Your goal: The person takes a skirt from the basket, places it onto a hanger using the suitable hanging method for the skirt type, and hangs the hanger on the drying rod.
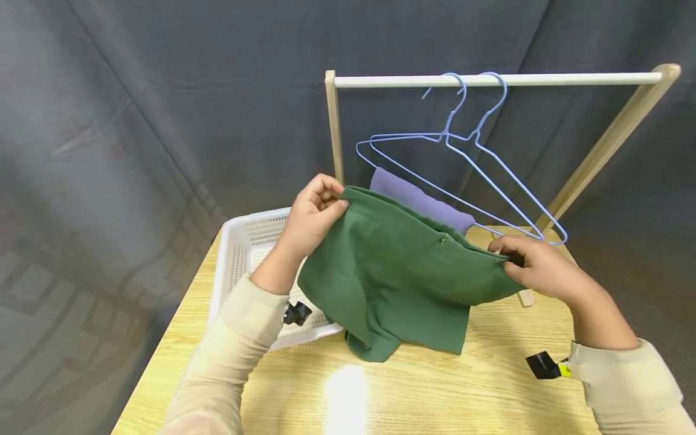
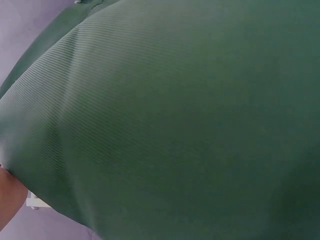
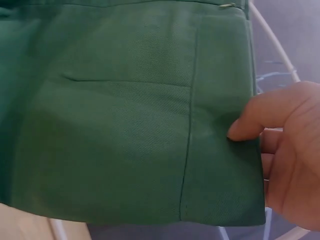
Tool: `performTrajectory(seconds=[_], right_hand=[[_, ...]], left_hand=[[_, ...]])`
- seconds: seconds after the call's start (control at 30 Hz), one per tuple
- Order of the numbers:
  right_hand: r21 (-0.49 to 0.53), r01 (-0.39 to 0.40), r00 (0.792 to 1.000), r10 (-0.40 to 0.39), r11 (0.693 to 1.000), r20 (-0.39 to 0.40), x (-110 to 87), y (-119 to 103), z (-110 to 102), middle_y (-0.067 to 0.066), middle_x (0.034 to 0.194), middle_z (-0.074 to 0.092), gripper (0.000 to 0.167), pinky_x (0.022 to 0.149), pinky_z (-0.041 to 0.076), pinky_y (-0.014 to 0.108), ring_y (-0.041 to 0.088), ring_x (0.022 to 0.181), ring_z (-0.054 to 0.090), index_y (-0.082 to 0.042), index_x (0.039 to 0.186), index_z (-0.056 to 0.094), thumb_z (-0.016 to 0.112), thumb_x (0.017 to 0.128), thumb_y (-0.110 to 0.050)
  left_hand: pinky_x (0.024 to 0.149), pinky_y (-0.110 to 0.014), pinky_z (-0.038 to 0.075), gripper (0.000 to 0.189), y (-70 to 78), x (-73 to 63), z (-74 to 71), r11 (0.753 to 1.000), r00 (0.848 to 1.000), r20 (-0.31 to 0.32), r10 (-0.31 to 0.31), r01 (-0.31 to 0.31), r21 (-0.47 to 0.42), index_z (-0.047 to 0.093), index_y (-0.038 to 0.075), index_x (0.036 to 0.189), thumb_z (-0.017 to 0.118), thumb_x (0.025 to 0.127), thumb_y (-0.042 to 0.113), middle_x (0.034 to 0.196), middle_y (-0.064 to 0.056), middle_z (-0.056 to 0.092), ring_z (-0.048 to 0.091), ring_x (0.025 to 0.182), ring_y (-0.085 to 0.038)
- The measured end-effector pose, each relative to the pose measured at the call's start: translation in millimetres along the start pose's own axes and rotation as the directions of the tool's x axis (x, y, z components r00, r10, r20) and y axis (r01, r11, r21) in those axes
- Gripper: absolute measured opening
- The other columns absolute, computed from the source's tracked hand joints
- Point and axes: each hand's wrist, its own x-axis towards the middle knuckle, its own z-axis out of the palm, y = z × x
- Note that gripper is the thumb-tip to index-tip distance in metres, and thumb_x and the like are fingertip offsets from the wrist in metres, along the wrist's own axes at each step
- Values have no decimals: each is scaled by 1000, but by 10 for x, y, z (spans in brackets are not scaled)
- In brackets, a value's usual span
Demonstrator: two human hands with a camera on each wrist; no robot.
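The green garment (image 1: 413,266), seemingly fine-ribbed, hangs in loose folds.

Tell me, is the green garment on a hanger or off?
Off: the left hand and right hand hold the green garment by its upper edge, in front of the blue hangers on the rail.

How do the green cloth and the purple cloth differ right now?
The green cloth is held between the left hand and right hand; the purple cloth hangs on a hanger. The green cloth is in front in the head view; the purple cloth is partly hidden behind it. Both look plain-coloured.
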Motion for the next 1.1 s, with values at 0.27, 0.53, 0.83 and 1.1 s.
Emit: performTrajectory(seconds=[0.27, 0.53, 0.83, 1.1], right_hand=[[54, 1, 999, 1, 999, -43, -16, -10, 255, -3, 71, 49, 20, 50, 36, 22, 6, 62, 39, -11, 76, 54, 60, 68, 6], [75, 29, 997, -23, 997, -79, 43, -61, 401, -10, 73, 50, 21, 52, 39, 22, 4, 65, 41, -15, 76, 55, 68, 68, 0], [98, 40, 998, -36, 994, -50, 244, -233, 368, -11, 57, 28, 28, 45, 25, 20, 3, 50, 28, -17, 66, 40, 66, 76, -12], [89, 71, 995, -65, 993, -71, 361, -319, 370, -10, 55, 28, 23, 43, 25, 21, 4, 48, 27, -17, 68, 43, 64, 77, -12]], left_hand=[[60, -18, 39, 10, 13, -6, 35, 998, 998, 41, 51, -52, 42, 44, -11, 85, 48, 76, -14, 74, 1, 52, 48, 68, -7], [60, -18, 39, 10, 30, -12, 55, 997, 995, 72, 63, -67, 45, 44, -12, 85, 48, 76, -14, 74, 1, 52, 49, 67, -7], [60, -19, 39, 9, 13, -14, 67, 998, 995, 81, 57, -60, 32, 44, -11, 85, 48, 77, -14, 74, 0, 53, 49, 66, -7], [59, -19, 39, 9, -23, -25, 78, 999, 995, 95, 41, -41, 0, 43, -11, 85, 46, 78, -14, 74, 0, 53, 49, 65, -8]])
